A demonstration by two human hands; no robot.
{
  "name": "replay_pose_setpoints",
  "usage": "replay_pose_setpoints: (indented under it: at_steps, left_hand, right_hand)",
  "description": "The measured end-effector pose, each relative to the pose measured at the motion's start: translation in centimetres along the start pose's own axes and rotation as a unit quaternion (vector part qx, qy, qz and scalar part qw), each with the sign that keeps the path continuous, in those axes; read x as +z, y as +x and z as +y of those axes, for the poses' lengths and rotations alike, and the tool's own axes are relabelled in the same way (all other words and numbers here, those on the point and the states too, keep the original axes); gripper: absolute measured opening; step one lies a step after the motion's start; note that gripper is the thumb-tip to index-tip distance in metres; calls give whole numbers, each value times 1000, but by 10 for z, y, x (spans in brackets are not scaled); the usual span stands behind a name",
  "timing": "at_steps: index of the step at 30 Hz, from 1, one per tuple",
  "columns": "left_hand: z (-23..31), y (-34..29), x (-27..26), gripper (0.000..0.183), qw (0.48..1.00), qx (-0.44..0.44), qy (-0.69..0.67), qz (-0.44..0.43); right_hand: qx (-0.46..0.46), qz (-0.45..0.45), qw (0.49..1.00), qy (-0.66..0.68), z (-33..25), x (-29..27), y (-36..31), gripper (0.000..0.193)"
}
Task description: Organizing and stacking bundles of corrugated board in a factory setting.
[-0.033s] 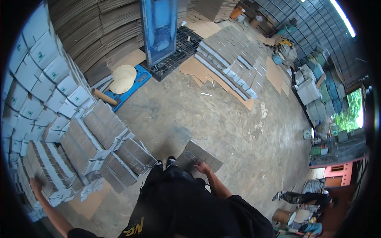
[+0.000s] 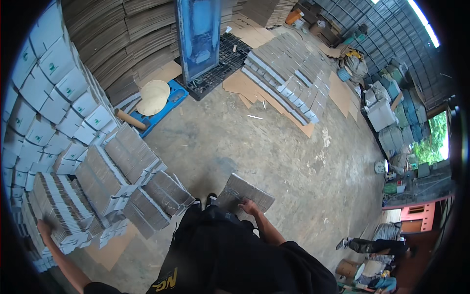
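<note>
My right hand (image 2: pixel 249 206) is closed on a bundle of flat folded cardboard (image 2: pixel 252 189), holding it in front of my legs, a little to the right of my shoes. The bundle is tilted, with its broad brown face toward me. At the far left, my left hand (image 2: pixel 44 228) rests against the near side of a stack of folded cardboard (image 2: pixel 58 205) with white and brown edges showing. Its fingers look extended, though they are small in view. Between my hands lie more strapped cardboard bundles (image 2: pixel 103 179), with a lower pair (image 2: pixel 169 192) beside my feet.
White cartons (image 2: pixel 55 63) are piled along the left. Behind stand tall cardboard stacks (image 2: pixel 98 27), a blue panel (image 2: pixel 198 41) and a blue pallet (image 2: pixel 172 103) with round discs. More bundles (image 2: pixel 289 63) lie on floor sheets. Another person (image 2: pixel 374 245) is at the right.
</note>
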State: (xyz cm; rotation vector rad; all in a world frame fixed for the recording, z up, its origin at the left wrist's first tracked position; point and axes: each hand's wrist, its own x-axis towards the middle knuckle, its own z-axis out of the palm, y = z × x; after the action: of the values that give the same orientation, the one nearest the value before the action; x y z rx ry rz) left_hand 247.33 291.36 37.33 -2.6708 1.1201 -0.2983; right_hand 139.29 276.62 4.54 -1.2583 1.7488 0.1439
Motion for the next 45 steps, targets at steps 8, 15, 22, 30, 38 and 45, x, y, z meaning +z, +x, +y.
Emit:
replay_pose_setpoints:
  at_steps: [8,15,22,30,38,45]
  left_hand:
    - [-14,-11,11,21,990,-81,-109,-36]
    - [20,-7,6,17,994,-104,-14,38]
    - [9,-16,0,18,983,-154,-11,101]
    - [19,-22,22,18,963,-120,-83,227]
    - [8,-10,10,33,982,-133,-42,129]
    - [19,11,1,29,979,-110,-58,162]
  right_hand:
    - [-44,-31,998,-42,-47,7,-13,55]
    - [-9,2,1000,-25,-10,23,-3,58]
    - [25,-30,998,-49,19,37,-5,70]
    - [92,23,995,-44,83,56,-28,76]
    - [56,-68,994,-72,43,25,-78,75]
    - [94,33,994,53,81,52,-46,53]
